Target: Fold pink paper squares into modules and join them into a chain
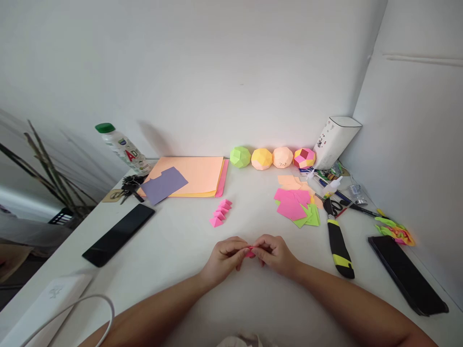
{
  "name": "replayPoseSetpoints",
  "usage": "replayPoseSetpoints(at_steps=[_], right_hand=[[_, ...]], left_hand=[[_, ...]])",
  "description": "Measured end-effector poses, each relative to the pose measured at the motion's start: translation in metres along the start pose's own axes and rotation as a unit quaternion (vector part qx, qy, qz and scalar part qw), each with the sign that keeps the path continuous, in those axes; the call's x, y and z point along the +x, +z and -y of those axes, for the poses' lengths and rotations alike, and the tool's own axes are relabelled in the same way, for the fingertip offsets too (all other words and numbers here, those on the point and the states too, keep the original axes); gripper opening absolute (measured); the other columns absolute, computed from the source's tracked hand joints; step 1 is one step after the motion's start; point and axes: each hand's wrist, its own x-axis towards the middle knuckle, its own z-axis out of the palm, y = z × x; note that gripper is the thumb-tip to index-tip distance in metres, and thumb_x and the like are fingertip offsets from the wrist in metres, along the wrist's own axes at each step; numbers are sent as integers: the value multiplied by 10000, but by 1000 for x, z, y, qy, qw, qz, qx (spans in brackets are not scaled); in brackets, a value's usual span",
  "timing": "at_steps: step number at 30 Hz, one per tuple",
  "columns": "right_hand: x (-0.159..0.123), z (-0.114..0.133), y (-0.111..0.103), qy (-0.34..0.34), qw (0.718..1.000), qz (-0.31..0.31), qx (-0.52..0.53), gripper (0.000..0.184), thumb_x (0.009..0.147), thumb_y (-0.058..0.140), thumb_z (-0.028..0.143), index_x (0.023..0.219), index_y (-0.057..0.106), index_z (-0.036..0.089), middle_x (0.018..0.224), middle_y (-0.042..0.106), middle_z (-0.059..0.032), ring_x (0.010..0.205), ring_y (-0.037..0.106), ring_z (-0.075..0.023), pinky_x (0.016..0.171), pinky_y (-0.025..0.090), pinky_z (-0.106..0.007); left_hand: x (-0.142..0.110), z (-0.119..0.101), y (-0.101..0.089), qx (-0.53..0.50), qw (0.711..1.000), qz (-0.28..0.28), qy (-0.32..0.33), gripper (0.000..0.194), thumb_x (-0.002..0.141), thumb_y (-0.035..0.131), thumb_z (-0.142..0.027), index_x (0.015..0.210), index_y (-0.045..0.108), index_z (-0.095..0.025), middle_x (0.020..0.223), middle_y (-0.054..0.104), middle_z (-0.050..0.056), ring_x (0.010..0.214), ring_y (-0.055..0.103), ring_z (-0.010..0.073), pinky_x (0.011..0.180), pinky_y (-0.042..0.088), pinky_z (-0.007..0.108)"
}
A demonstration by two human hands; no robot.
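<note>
Between my fingertips is a small pink folded paper piece (250,252), held at both ends just above the white table. My left hand (224,256) pinches its left end, and my right hand (277,254) pinches its right end; the fingers hide much of it. Beyond my left hand lies a short row of pink folded paper units (221,213). Past my right hand are loose pink paper cutouts (292,202) on top of green cutouts (310,216), with peach cutouts (288,181) behind them.
Paper balls in green (240,157), yellow, peach and mixed colours line the wall. A sheet stack (191,173) bears a purple cutout (164,185). At left are a bottle (126,150), keys and a black phone (119,235); at right, a utility knife (339,243) and a black case (407,274).
</note>
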Motion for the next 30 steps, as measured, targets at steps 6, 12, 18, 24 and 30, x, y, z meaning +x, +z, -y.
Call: replayPoseSetpoints(at_steps=[6, 12, 18, 24, 30], right_hand=[[0, 0, 1, 13, 1000, 6, 15, 224, 833, 575, 373, 791, 596, 154, 684, 655, -30, 444, 507, -81, 442, 420, -210], [0, 1, -1, 6, 1000, 1, 4, 215, 843, 562, 335, 773, 629, 143, 564, 568, 13, 443, 500, -83, 443, 406, -203], [1, 4, 0, -10, 1000, -15, -23, 196, 818, 563, 280, 738, 667, 134, 556, 559, 4, 447, 481, -86, 439, 388, -208], [0, 9, 1, -23, 997, -23, -63, 155, 755, 564, 200, 643, 640, 126, 515, 515, 14, 467, 419, -84, 447, 340, -209], [0, 7, 1, 5, 998, -31, -46, 129, 729, 564, 192, 615, 593, 141, 528, 506, 20, 484, 411, -83, 453, 333, -204]], left_hand=[[0, -1, 0, 26, 1000, -16, 7, 203, 833, 578, -272, 770, 738, -163, 595, 583, 25, 492, 518, 97, 451, 449, 204], [0, 1, 0, 3, 1000, -23, -20, 206, 810, 594, -304, 795, 741, -160, 669, 597, 31, 429, 490, 70, 421, 440, 211], [0, -3, 1, -18, 998, -13, -61, 217, 789, 595, -331, 714, 660, -138, 682, 574, 16, 402, 446, 50, 410, 387, 210], [1, -9, 6, 42, 992, 16, -117, 212, 794, 559, -340, 692, 513, -160, 503, 411, -72, 410, 322, 55, 396, 239, 179], [-2, -9, 6, 93, 990, 19, -102, 292, 807, 531, -381, 620, 427, -182, 507, 396, -72, 450, 314, 70, 428, 254, 192]])
